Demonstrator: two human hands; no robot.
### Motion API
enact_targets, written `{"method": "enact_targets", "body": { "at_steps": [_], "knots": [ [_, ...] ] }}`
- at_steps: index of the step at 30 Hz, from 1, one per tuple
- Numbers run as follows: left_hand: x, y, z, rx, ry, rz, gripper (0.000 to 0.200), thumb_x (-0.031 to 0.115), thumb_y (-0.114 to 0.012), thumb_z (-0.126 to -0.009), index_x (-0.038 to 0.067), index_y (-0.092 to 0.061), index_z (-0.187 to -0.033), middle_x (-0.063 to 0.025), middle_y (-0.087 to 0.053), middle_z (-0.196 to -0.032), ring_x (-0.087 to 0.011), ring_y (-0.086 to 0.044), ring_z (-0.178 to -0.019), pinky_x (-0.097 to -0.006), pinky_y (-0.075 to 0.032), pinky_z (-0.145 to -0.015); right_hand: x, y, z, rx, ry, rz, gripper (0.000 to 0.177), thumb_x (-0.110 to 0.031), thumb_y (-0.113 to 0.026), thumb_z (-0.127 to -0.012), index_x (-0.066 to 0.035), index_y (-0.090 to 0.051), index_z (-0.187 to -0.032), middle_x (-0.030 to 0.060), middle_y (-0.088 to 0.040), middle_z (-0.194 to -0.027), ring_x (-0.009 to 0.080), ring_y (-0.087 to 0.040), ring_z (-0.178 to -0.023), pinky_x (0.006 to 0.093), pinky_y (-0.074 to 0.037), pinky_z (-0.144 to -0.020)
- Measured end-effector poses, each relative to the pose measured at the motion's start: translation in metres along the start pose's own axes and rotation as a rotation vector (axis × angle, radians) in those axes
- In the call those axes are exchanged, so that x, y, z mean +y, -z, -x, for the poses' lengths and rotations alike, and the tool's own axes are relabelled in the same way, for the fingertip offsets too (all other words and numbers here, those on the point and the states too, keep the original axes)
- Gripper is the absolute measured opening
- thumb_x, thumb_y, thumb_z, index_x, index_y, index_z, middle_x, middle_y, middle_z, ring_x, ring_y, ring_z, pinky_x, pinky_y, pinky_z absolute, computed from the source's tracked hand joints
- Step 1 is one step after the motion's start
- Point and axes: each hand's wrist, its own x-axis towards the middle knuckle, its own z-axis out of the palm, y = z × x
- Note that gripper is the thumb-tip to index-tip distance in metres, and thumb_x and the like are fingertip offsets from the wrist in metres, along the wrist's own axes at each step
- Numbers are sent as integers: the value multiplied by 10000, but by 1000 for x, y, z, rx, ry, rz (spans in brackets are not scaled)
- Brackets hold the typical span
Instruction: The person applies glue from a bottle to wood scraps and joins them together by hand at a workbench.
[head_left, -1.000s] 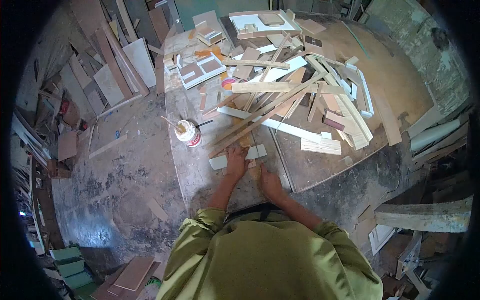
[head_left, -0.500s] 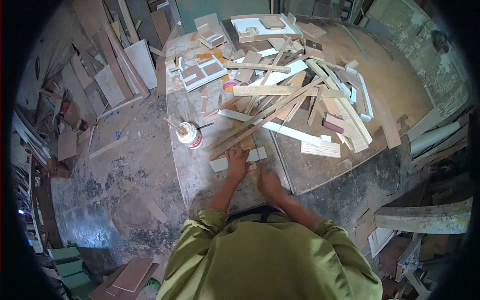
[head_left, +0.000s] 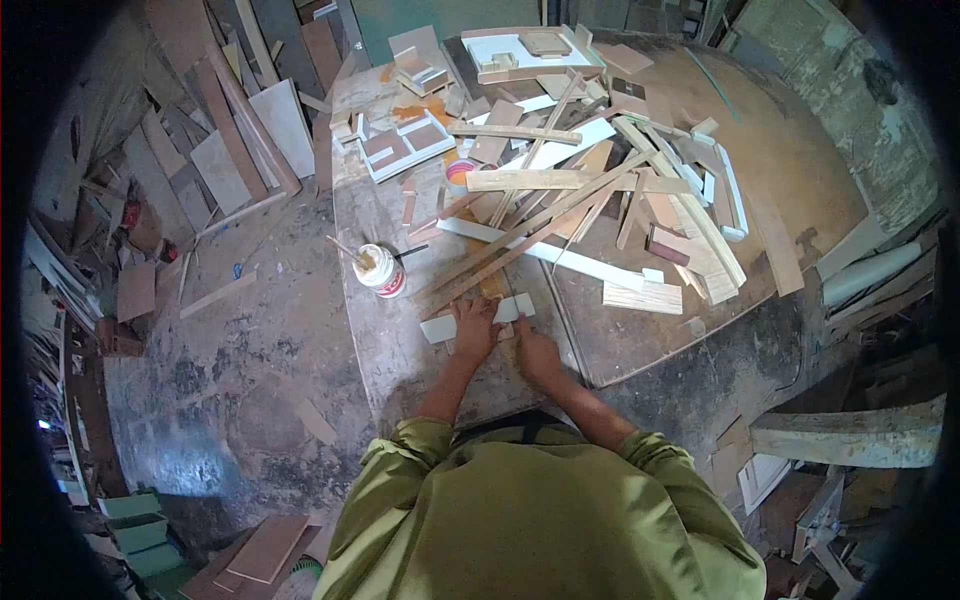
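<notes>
A short white strip (head_left: 439, 329) lies slantwise on the worn workbench (head_left: 400, 345) in front of me. My left hand (head_left: 474, 330) lies over its middle with the fingers apart, pressing it to the bench. At the strip's right part, my right hand (head_left: 537, 352) is closed, its fingertips near the lower edge; what it grips, if anything, is too small to make out. Part of a small pale piece (head_left: 505, 331) shows under the strip between my hands.
A white tub (head_left: 383, 273) with a brush stands left of the strip. Beyond it lie a white frame (head_left: 407, 148), a long white board (head_left: 570, 260) and a heap of wooden strips (head_left: 590, 180). A dark red block (head_left: 668, 246) rests at the right.
My right hand has moved slightly up, closer to the strip's lower edge. My left hand has stayed on the strip.
</notes>
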Motion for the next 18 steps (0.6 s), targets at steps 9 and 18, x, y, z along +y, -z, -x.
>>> {"method": "enact_targets", "body": {
  "at_steps": [9,18],
  "knots": [
    [3,4,0,-27,28,31,529,251,-651,-757,116,-495,-1244,-92,-473,-1098,-323,-407,-1080,-627,-181,-1005,3,3,47,-37,-27,-18,502,-91,-458,-812,-10,-356,-1297,236,-606,-716,388,-609,-612,489,-483,-552],
    [2,2,-1,-58,42,45,515,219,-650,-756,117,-499,-1238,-89,-468,-1091,-319,-406,-1077,-631,-165,-1012,13,-12,9,43,16,51,536,-119,-471,-814,-5,-305,-1310,202,-615,-688,366,-617,-616,455,-490,-546]
  ]
}}
